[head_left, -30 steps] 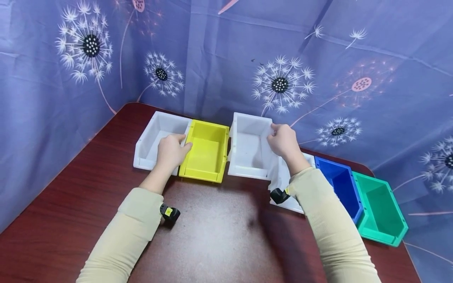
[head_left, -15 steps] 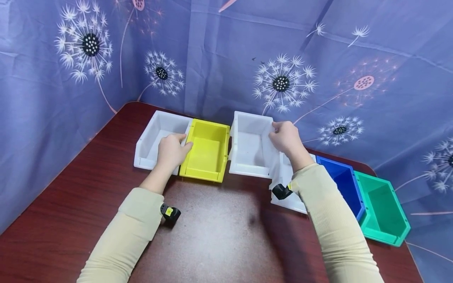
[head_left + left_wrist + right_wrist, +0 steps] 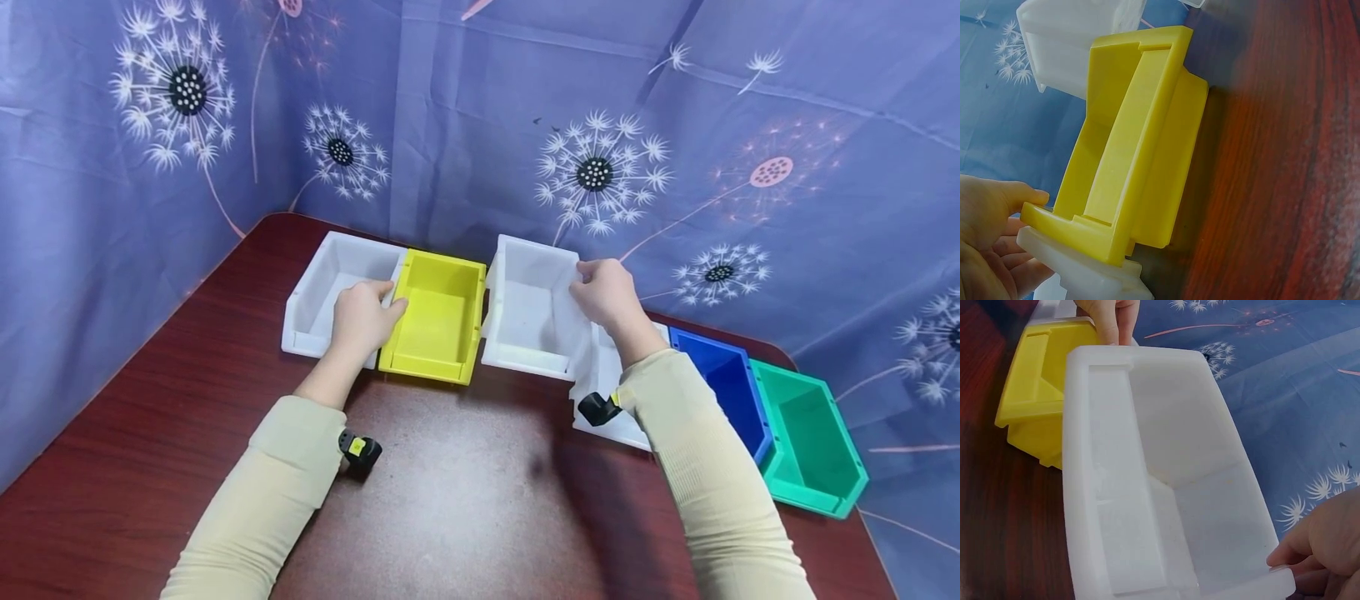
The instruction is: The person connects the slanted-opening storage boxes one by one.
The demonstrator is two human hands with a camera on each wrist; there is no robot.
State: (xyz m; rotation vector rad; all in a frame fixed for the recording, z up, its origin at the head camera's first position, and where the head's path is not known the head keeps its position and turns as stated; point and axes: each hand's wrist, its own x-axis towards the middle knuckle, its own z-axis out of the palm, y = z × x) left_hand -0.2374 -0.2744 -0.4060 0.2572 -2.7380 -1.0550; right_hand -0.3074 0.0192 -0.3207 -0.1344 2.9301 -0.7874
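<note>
**Scarcely Anything Shifted in a Second**

Compared with a second earlier, the right hand had kept its pinch on the right rim of the raised white bin, which hung in nearly the same spot, just right of the yellow bin and partly overlapping a lower white bin in the head view. The left hand likewise stayed clamped across the adjoining rims of the yellow bin and the far-left white bin. The raised white bin looked smooth, open-topped and slightly cloudy, with a low front lip.
</note>
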